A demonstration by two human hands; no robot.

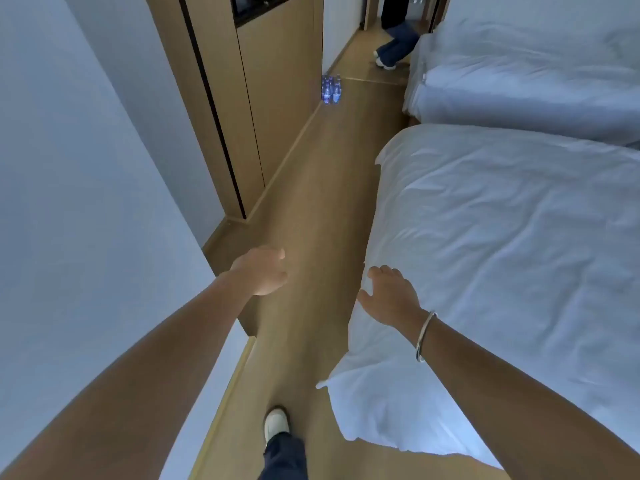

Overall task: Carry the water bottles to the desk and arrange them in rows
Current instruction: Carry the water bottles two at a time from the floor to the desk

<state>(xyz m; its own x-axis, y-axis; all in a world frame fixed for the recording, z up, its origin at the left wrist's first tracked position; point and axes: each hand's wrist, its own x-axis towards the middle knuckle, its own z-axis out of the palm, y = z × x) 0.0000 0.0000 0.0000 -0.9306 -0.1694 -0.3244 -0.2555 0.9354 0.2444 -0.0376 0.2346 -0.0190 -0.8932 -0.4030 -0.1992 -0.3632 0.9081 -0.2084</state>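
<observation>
A small cluster of water bottles (331,89) with blue labels stands on the wooden floor far ahead, beside the corner of the wooden wardrobe. My left hand (264,270) is stretched out in front of me over the floor, fingers loosely curled, holding nothing. My right hand (387,295) reaches forward beside the near bed's edge, fingers relaxed and empty, a silver bangle on its wrist. Both hands are far from the bottles. No desk is in view.
A narrow wooden-floored aisle (332,188) runs between a white wall and wooden wardrobe (263,98) on the left and two white beds (502,237) on the right. Another person's legs (394,43) stand at the far end. My foot (276,423) is on the floor below.
</observation>
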